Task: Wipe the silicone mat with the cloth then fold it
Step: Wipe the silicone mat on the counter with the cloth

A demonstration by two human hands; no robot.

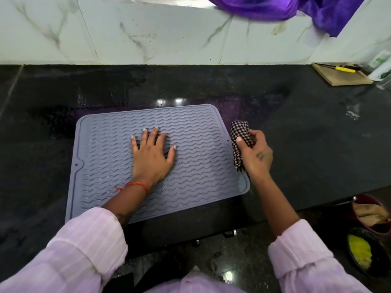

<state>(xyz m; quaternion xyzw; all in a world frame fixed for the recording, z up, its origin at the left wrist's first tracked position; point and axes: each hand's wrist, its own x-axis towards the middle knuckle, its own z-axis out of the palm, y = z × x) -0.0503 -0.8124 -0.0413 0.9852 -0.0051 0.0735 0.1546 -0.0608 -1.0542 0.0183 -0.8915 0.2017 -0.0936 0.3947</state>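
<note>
A grey silicone mat (110,149) with wavy ridges lies flat on the black counter (306,127). My left hand (151,157) rests palm down on the middle of the mat, fingers spread and straight. My right hand (255,155) grips a bunched dark checked cloth (240,134) just off the mat's right edge, thumb across the cloth. The cloth's lower end pokes out below my palm near the mat's right rim.
A marble-tiled wall (148,34) backs the counter, with purple fabric (296,7) hanging at top right. A wooden board (340,78) with a yellow-handled tool (344,69) sits at far right. Below the counter edge at right stand a bowl (359,250) with yellow contents and a maroon pot (372,212).
</note>
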